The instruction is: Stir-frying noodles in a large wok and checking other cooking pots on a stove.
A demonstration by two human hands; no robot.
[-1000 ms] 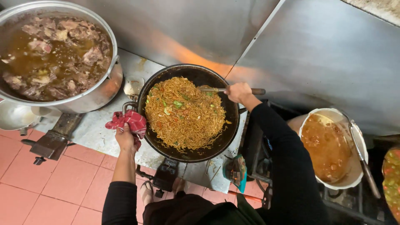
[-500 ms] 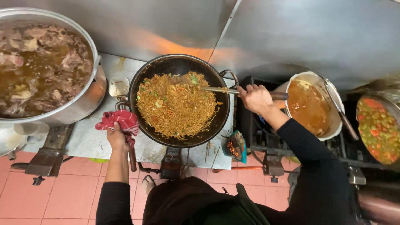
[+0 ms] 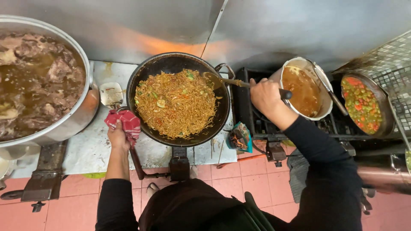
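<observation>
A black wok [image 3: 222, 107] full of brown fried noodles [image 3: 175, 105] with green bits sits on a burner in the middle. My left hand [image 3: 118, 136] grips the wok's left handle through a red cloth [image 3: 126, 122]. My right hand [image 3: 265, 97] holds the long handle of a metal ladle [image 3: 233, 81], whose bowl rests at the wok's right rim over the noodles. Both arms wear black sleeves.
A huge steel pot [image 3: 83, 111] of brown broth and meat stands at the left. A white pot [image 3: 327, 107] of orange-brown sauce with a ladle sits right of the wok. A pan of red and green vegetables [image 3: 361, 105] is farther right. A small ladle [image 3: 110, 94] lies between pot and wok. Steel wall behind.
The view has shifted right, bringing the vegetable pan into sight. My right hand with the ladle has stayed at the wok's right rim; my left hand keeps its hold on the cloth-wrapped handle.
</observation>
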